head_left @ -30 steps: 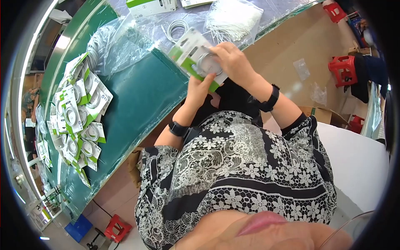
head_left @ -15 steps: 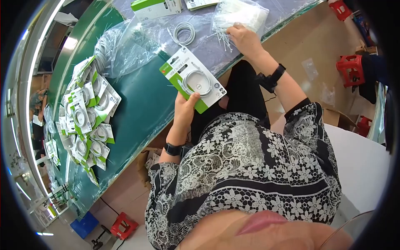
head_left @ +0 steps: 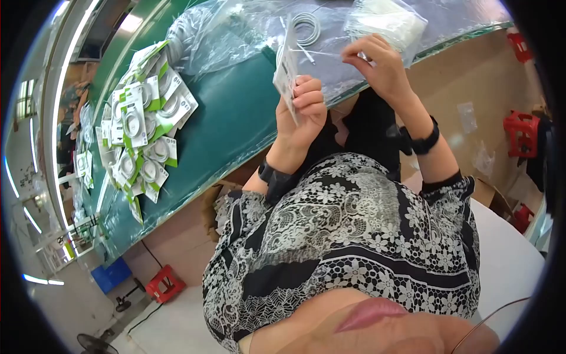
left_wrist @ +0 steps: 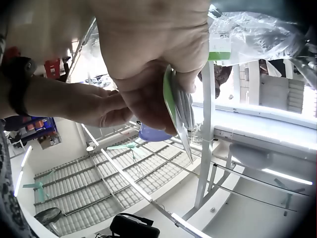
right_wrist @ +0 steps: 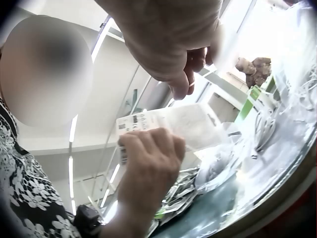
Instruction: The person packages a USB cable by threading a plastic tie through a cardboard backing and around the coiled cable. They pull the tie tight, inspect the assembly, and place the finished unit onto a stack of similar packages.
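My left hand [head_left: 302, 109] grips the lower part of a carded USB-C cable pack [head_left: 287, 74], turned almost edge-on in the head view. In the right wrist view the pale printed back of the pack [right_wrist: 185, 124] faces the camera. Thumb and fingertips of my right hand [head_left: 382, 68] pinch one end of a thin white cable tie [head_left: 323, 53]. The tie stretches left to the upper part of the pack, overlapping it in the head view. Behind the pack, a coiled grey cable [head_left: 306, 29] lies on the table.
A clear bag of white cable ties [head_left: 386, 23] lies beyond my right hand. To the left, a heap of carded cable packs [head_left: 144, 118] is spread on the green table [head_left: 218, 118]. Crumpled plastic film [head_left: 230, 38] covers grey cables behind. Red stools [head_left: 522, 133] stand on the floor.
My right hand has come away from the bag of ties with one tie, after leaving the pack earlier. My left hand has raised the pack and turned it from face-up to edge-on.
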`<state>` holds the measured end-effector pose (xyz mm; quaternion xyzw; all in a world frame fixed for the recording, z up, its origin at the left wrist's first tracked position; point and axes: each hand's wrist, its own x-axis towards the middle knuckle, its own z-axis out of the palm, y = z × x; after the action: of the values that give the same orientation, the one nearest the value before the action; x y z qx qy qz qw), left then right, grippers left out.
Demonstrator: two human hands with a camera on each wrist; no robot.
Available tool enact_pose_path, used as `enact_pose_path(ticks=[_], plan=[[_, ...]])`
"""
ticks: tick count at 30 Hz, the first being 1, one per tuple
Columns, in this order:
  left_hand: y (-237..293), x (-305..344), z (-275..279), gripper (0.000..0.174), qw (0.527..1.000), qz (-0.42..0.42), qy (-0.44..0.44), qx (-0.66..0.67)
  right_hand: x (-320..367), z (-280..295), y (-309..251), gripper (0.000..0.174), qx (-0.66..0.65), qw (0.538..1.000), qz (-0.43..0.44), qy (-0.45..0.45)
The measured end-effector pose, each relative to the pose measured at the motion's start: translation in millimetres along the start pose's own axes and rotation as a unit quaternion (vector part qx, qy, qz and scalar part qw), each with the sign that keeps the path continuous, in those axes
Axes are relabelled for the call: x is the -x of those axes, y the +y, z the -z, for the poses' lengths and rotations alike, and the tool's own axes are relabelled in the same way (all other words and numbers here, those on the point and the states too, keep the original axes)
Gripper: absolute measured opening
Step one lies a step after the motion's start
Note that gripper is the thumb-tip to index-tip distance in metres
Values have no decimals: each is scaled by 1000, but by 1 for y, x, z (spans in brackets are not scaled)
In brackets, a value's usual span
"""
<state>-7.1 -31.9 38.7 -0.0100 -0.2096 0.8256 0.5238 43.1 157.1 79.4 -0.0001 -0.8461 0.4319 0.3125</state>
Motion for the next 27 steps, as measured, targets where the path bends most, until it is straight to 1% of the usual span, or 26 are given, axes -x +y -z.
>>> enact_pose_path(ticks=[3,4,7,11,16,20,23,27], plan=[[0,-7,-9,11,989,70,-40,122,3,2,-42,16,82,985,149,-5],[-2,-9,-12,11,990,72,-35,117,5,1,-50,16,79,986,147,2],[-7,-10,-17,8,988,40,-12,150,9,-5,-66,17,93,988,125,13],[-10,-8,-18,9,988,36,-2,152,10,-10,-65,17,89,987,135,16],[-13,-7,-17,9,991,38,-13,125,11,-12,-65,18,96,985,145,17],[-14,-5,-17,10,990,24,11,140,11,-11,-68,18,91,985,146,6],[-14,-6,-16,12,995,20,13,101,12,-11,-70,17,119,979,162,11],[-12,-6,-12,12,994,30,7,104,12,-13,-70,16,122,978,170,10]])
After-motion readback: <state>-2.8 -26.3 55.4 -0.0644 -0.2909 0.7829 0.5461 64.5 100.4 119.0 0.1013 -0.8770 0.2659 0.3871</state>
